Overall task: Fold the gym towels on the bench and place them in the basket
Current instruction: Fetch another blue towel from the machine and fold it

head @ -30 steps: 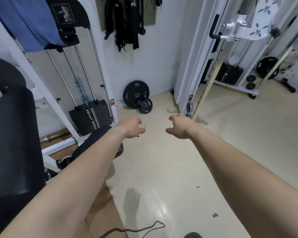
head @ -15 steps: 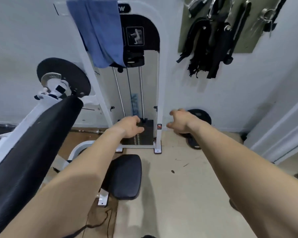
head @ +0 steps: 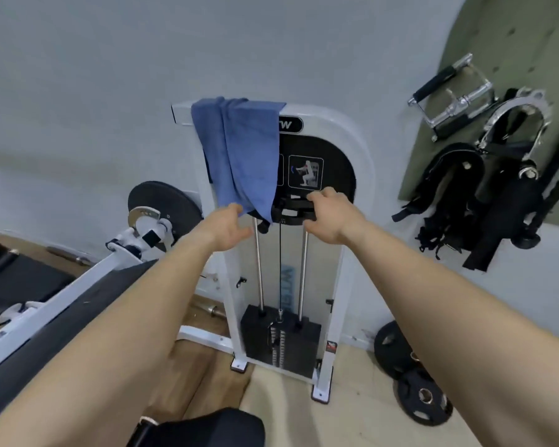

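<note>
A blue gym towel (head: 239, 156) hangs draped over the top of a white weight-stack machine (head: 346, 269) against the wall. Both my arms reach forward and up toward it. My left hand (head: 225, 229) is just under the towel's lower edge, its fingertips at the hem, fingers loosely curled and holding nothing. My right hand (head: 328, 217) is to the right of the towel, in front of the machine's black panel, fingers relaxed and empty. No basket is in view.
A black padded bench arm (head: 55, 321) on a white frame slants in from the left. A black seat pad (head: 207, 427) lies below. Weight plates (head: 413, 379) lean on the floor at right. Straps and handles (head: 484, 188) hang on the wall.
The view has swung left and tilted up from the floor to the machine. Both hands rose to the level of the towel's lower edge.
</note>
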Tool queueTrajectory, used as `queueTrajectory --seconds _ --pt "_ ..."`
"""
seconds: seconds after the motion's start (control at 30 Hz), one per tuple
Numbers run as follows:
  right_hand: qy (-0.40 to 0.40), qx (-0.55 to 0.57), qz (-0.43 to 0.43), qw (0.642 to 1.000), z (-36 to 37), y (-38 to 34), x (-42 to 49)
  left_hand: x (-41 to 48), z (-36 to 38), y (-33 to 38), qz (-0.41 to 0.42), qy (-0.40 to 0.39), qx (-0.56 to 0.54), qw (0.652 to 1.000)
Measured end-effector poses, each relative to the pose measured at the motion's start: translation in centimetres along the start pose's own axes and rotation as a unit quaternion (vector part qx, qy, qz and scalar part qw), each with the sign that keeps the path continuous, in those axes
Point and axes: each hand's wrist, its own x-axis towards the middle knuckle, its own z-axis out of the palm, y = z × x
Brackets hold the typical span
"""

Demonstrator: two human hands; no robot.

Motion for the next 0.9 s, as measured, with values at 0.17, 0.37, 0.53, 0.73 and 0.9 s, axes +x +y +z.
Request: queueTrajectory --seconds 0.17,0.37,0.53,0.73,0.9 --pt "0.121 -0.001 -0.051 0.991 -5.0 -0.4 8.8 7.2 -6.3 1.3 0.012 0.102 -0.042 0.994" --pt "0.192 -0.043 -0.13 0.972 -9.4 -2.1 18.1 14.5 -12.0 2.3 -0.031 0.218 -0.03 0.975" --pt "0.176 -0.1 -0.156 0.967 -9.9 -3.4 24.2 19.3 -13.5 2.1 -0.043 0.244 -0.004 0.969" --pt "0.124 -0.086 -0.179 0.972 -8.1 -3.5 29.0 23.6 -13.3 0.6 -0.026 0.212 0.037 0.976" --pt "0.183 -0.116 -0.235 0.947 -6.9 -3.0 30.0 24.3 -13.2 0.3 0.039 0.291 0.024 0.956"
